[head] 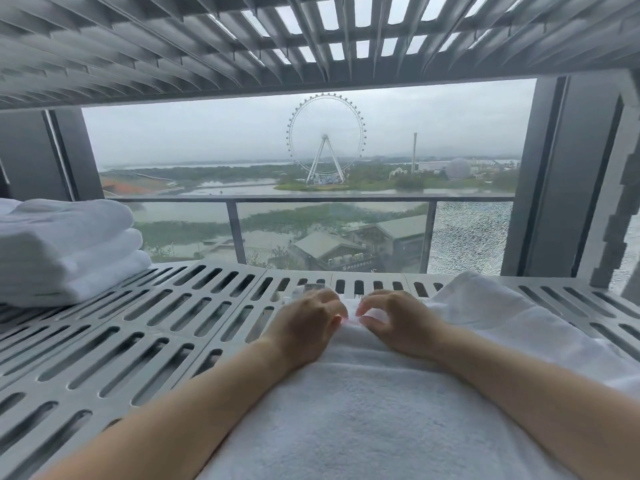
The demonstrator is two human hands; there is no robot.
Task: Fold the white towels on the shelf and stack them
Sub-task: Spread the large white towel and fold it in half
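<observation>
Setting: a grey slotted shelf (pixel 138 323) is set against a large window (pixel 207 133), with a second slotted deck (pixel 173 46) overhead. Through the glass, a balcony railing (pixel 311 199), water, low buildings and a Ferris wheel (pixel 325 138) are seen under an overcast sky. The wheel is toward 12 o'clock from the hands.

Task item: one white towel (pixel 363 410) is laid on the shelf from the near edge at 6 o'clock out to the middle of the deck, under both forearms. Its right part is rumpled and raised in a hump toward 2 o'clock. The pile texture is visible close to the camera.

Left hand (pixel 308 327): placed back-up on the towel's far end, just left of centre. The fingers are curled under and the thumb is brought against them. The towel's far edge appears to be pinched there.

Right hand (pixel 394 323): placed beside the left, with a small gap between the two. Forefinger and thumb are curved toward one another into a ring, their tips closed on a small fold of the towel's far edge. The remaining fingers are curled behind and their tips are hidden.

Folded stack (pixel 62 247): white folded towels are piled at 9 o'clock on the same shelf, well apart from the hands. At least three rounded folds are counted, turned toward the right. The left part is cut off by the frame edge.
</observation>
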